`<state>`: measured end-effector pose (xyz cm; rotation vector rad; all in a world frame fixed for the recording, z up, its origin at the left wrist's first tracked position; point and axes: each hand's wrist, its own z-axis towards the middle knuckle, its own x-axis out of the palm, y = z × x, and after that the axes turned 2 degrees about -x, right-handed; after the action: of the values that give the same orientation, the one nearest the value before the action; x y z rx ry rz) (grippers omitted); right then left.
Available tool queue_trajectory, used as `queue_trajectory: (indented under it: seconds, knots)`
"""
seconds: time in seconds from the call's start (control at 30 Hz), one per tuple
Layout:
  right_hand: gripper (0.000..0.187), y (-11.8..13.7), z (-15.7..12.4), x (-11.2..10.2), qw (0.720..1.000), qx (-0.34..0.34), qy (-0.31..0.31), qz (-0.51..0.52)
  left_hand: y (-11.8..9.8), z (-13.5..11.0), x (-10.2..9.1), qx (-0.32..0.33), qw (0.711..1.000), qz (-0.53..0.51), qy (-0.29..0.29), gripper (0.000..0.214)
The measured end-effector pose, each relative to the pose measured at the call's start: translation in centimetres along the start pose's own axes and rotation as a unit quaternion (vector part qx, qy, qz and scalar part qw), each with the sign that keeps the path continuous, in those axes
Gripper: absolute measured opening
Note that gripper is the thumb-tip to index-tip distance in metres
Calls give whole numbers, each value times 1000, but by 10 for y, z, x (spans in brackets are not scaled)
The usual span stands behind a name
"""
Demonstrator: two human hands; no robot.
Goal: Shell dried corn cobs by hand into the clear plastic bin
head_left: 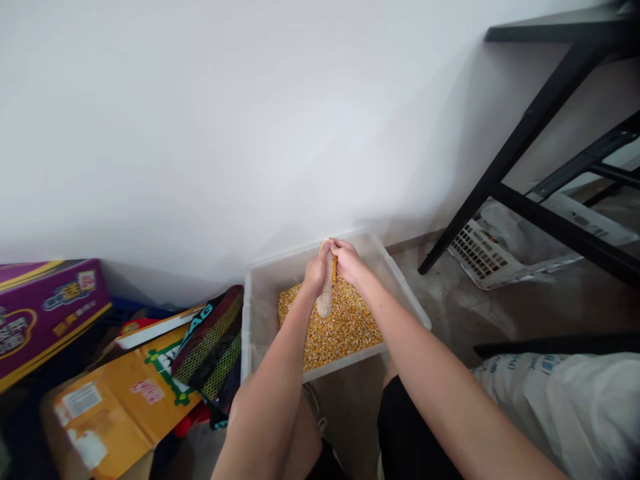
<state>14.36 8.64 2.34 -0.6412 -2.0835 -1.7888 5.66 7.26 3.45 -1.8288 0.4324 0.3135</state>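
Note:
Over a clear plastic bin (257, 320) my left hand (317, 268) and my right hand (347, 262) both grip a corn cob (326, 297). The cob hangs tilted, its pale bare lower end pointing down into the bin. A strip of yellow kernels (333, 268) remains near its top, partly hidden by my fingers. Below the cob, a thick layer of loose yellow corn kernels (330, 327) covers the bin floor. The cob's tip stands just above them.
A white wall rises behind the bin. Flattened yellow cardboard (120, 400), a purple box (50, 313) and a black mesh bag (213, 347) lie to the left. A black table frame (515, 147), white plastic crate (485, 257) and white woven sack (565, 413) lie to the right.

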Motion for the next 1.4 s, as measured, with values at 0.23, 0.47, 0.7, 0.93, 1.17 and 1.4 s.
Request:
queue_trajectory:
  seconds: [0.23, 0.47, 0.7, 0.93, 1.17, 1.4]
  knots:
    - [14, 10, -6, -6, 997, -17, 28, 77, -2, 2, 0, 24, 999, -30, 19, 67]
    - [14, 15, -7, -9, 994, 24, 3, 104, -2, -4, -3, 126, 992, 18, 12, 56]
    - [9, 11, -11, -7, 999, -17, 15, 37, -1, -6, -2, 110, 993, 30, 18, 44]
    - [14, 15, -17, 2, 999, -4, 13, 39, -5, -13, -9, 60, 998, -3, 21, 40]
    - [31, 17, -27, 6, 993, -5, -34, -110, -13, -22, -11, 20, 985, 150, -83, 48]
    - [26, 11, -20, -4, 978, -67, -49, -191, -15, -29, -15, 29, 985, 157, -67, 49]
